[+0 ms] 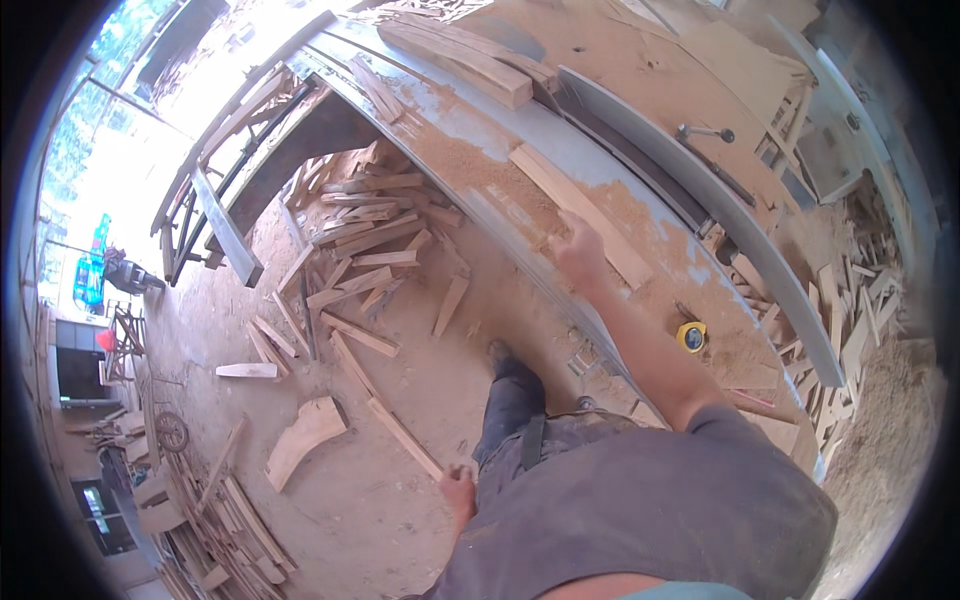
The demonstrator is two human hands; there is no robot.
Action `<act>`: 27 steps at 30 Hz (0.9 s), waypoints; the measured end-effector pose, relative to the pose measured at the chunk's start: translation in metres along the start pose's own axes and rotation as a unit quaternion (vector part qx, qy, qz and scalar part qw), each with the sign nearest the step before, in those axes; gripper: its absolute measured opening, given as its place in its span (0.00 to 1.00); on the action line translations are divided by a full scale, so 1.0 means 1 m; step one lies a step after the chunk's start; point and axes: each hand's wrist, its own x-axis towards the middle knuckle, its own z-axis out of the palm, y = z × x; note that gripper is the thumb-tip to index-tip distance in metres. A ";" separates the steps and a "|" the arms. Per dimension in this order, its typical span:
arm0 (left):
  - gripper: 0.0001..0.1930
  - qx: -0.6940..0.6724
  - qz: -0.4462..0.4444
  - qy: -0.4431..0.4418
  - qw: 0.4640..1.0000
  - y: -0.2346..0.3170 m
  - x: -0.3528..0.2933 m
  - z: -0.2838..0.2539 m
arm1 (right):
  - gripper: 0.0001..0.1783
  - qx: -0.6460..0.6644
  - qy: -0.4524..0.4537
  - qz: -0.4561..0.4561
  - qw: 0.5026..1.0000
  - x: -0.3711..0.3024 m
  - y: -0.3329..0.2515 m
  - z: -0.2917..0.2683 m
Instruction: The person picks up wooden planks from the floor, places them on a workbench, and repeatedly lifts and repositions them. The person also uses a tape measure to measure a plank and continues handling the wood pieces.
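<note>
Right hand (578, 252) out ahead of me over the saw bench (640, 215), arm nearly straight, fingers curled loosely and resting at the near end of a pale wooden plank (578, 212). Whether they actually pinch the wood or only press on it I cannot tell from here; the knuckles hide the contact. The plank lies flat on the sawdust-covered steel top, its long axis running from my hand up and to the left, away from me, roughly in line with the bench's long metal edge and with the fence rail (700, 190) farther right. So the wood extends beyond the fingertips, not toward my body. Left hand (459, 492) hangs low by my hip, well apart from the bench, fingers half closed round the near end of a thin wooden strip (395, 425) that slants up-left across the dirt floor below. The right is by far the nearer hand to the plank. A yellow tape measure (691, 336) sits on the bench just right of my right forearm. A thicker board (470, 58) lies at the far end of the bench. Offcuts (365, 240) heaped on the floor left of the bench; one curved wood piece (305, 435) lies alone nearer me.
</note>
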 end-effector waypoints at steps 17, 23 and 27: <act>0.33 0.013 -0.018 -0.003 1.000 0.021 0.260 -0.180 | 0.28 0.325 0.221 0.394 0.831 0.288 -0.062 0.138; 0.33 -0.039 -0.030 -0.033 0.998 0.112 0.321 -0.195 | 0.27 0.288 0.274 0.425 0.813 0.314 -0.047 0.145; 0.32 0.073 0.008 -0.102 0.992 0.148 0.353 -0.162 | 0.21 0.177 0.241 0.371 0.879 0.300 -0.018 0.144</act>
